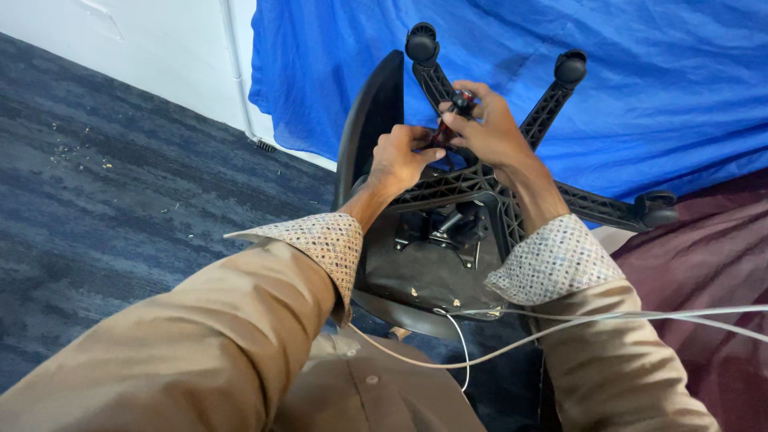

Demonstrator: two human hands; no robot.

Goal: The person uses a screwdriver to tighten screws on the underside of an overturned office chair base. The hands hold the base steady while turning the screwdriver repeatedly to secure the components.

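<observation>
1. This looks like an office room, partly covered over for repair work.
2. Blue-grey commercial carpet (104,192) covers the floor from 8 to 10 o'clock, flecked with small debris.
3. A plain white wall (160,48) with a baseboard stands at 11 o'clock.
4. A black swivel office chair (416,264) lies overturned at centre, castors up.
5. A blue sheet (640,88) drapes from 12 to 2 o'clock; a maroon cloth (704,272) lies at 4 o'clock.

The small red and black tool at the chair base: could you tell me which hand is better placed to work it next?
Probably the right hand: its fingers already grip the small tool at the hub of the upturned chair base. The left hand sits lower, fingertips against the base, seemingly steadying.
</observation>
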